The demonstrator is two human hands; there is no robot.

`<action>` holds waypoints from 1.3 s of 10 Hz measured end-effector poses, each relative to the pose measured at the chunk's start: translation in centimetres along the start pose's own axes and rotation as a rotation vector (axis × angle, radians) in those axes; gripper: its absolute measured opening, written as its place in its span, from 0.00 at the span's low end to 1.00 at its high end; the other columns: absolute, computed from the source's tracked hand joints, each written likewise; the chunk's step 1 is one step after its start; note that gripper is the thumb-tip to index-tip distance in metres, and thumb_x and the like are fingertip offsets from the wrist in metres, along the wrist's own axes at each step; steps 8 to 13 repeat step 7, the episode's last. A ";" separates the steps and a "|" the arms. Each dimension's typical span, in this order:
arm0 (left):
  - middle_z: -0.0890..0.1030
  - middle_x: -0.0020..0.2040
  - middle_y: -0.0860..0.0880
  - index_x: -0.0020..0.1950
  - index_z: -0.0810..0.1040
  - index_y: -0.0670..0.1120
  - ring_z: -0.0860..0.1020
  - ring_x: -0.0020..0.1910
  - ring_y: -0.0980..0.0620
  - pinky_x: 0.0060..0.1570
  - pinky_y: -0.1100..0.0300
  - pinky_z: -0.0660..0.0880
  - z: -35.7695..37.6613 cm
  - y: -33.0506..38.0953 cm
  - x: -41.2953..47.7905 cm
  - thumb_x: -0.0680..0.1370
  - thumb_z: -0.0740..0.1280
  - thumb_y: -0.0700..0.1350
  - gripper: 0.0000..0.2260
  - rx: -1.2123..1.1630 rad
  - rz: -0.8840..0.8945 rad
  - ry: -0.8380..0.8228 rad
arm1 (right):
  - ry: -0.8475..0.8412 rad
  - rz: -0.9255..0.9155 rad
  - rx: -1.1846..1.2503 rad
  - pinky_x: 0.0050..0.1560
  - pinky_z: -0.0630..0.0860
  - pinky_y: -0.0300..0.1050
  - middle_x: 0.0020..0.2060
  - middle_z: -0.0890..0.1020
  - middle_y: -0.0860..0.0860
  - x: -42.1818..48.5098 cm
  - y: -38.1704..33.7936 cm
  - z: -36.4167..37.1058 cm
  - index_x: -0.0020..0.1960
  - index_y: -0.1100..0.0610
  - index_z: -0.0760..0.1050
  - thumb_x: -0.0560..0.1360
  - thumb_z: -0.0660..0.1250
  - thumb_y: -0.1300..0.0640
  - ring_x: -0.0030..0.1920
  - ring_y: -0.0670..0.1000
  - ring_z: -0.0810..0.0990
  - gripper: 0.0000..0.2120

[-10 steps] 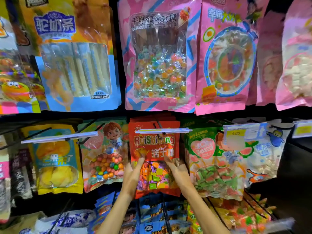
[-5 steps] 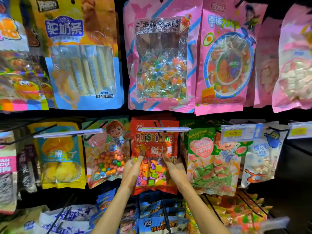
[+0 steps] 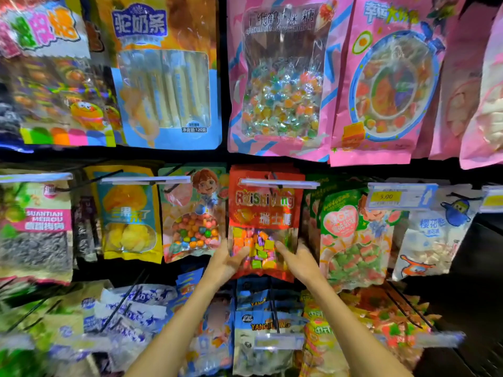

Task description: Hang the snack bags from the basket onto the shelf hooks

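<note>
the left hand (image 3: 224,263) grips the lower left edge of the red snack bag (image 3: 265,210), with the thumb lying on the front of the bag's clear window and the fingers tucked behind. the right hand (image 3: 298,261) holds the lower right edge the same way, its thumb stretched across the window over the coloured candy squares. both forearms reach up from the bottom of the view.

the red snack bag hangs upright in the middle row of the shelf, its top at a dark hook (image 3: 274,177) and behind a white label strip (image 3: 280,183). more red bags show just behind it. i cannot tell whether its hole is fully on the hook.

just to its left hangs a bag with a cartoon boy (image 3: 192,213) and round candies, touching the left hand. just to its right hangs a green gummy bag (image 3: 351,238). a yellow price tag (image 3: 386,197) reads 5.00. a pink candy bag (image 3: 280,77) hangs above, and blue bags (image 3: 261,322) below, under the forearms.
</note>
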State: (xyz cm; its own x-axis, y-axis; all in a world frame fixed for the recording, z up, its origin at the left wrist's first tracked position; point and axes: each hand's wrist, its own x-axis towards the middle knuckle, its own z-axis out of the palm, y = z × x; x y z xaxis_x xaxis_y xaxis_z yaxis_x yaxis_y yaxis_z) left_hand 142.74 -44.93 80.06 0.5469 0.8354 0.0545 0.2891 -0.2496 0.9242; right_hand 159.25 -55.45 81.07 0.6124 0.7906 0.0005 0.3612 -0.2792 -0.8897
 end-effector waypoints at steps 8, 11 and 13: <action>0.70 0.70 0.43 0.73 0.65 0.48 0.68 0.68 0.40 0.63 0.43 0.69 -7.0 0.4 -22.0 0.79 0.59 0.60 0.26 1.280 -0.131 0.182 | -0.132 -0.447 -1.035 0.63 0.69 0.58 0.68 0.68 0.58 -16.3 -2.7 0.0 0.69 0.59 0.66 0.80 0.62 0.45 0.68 0.61 0.67 0.24; 0.70 0.70 0.43 0.73 0.65 0.48 0.68 0.68 0.40 0.63 0.43 0.69 -7.0 0.4 -22.0 0.79 0.59 0.60 0.26 1.280 -0.131 0.182 | -0.132 -0.447 -1.035 0.63 0.69 0.58 0.68 0.68 0.58 -16.3 -2.7 0.0 0.69 0.59 0.66 0.80 0.62 0.45 0.68 0.61 0.67 0.24; 0.70 0.70 0.43 0.73 0.65 0.48 0.68 0.68 0.40 0.63 0.43 0.69 -7.0 0.4 -22.0 0.79 0.59 0.60 0.26 1.280 -0.131 0.182 | -0.132 -0.447 -1.035 0.63 0.69 0.58 0.68 0.68 0.58 -16.3 -2.7 0.0 0.69 0.59 0.66 0.80 0.62 0.45 0.68 0.61 0.67 0.24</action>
